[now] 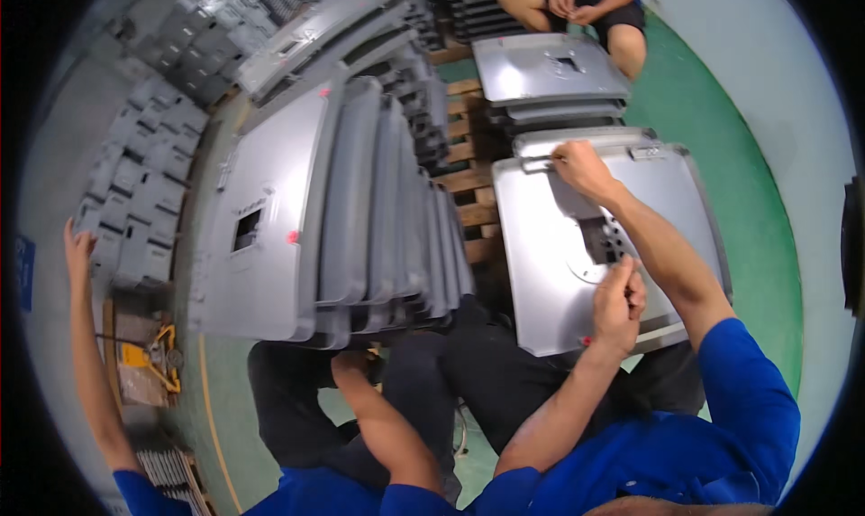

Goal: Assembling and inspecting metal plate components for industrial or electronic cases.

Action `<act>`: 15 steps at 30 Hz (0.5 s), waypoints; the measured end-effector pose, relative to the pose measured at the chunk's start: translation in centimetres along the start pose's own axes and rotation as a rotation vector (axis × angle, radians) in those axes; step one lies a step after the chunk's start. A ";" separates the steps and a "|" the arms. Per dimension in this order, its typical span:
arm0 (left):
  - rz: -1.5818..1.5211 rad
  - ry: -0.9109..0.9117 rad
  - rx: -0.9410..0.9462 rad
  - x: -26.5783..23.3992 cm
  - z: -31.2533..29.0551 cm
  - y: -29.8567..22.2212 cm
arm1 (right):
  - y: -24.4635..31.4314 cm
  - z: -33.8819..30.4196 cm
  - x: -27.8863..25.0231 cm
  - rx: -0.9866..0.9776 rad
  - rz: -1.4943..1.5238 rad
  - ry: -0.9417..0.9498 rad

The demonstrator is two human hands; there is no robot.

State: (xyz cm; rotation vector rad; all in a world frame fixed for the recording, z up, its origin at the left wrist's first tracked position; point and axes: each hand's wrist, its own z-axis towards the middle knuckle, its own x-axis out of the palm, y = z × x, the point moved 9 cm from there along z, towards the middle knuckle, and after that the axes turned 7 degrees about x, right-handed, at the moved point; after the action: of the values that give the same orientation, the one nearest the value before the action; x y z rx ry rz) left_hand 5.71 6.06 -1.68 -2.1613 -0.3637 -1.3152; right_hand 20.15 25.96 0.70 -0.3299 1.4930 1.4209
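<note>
My left hand (81,243) is raised at the far left, one finger stretched up and the others partly bent. Nothing shows in it. My right hand (351,365) hangs low over my lap, by the bottom edge of the metal panels; its fingers are mostly hidden. Directly ahead stands a row of silver-grey metal panels on edge. The front panel (270,164) has a rectangular cutout and red dots. To the right, a co-worker's upper hand (581,166) touches the far edge of a flat-lying panel (541,273), and their lower hand (620,307) is closed above it.
Behind the flat panel lie more stacked panels (550,70), with another person (586,2) seated beyond. Wooden pallets (464,146) run between the stacks. Grey boxes (144,182) are piled at the left, near a yellow pallet jack (162,358). A pale wall (757,74) bounds the right side.
</note>
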 end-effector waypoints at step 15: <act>-0.035 0.002 0.040 -0.5 0.4 -0.5 | 0.1 -0.2 -0.1 0.033 0.001 0.025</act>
State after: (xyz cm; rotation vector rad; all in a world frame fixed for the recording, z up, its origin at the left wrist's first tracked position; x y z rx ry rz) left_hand 5.51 6.77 -2.07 -2.1287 -0.4251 -1.3183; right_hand 20.03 25.78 0.77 -0.3272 1.5352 1.3959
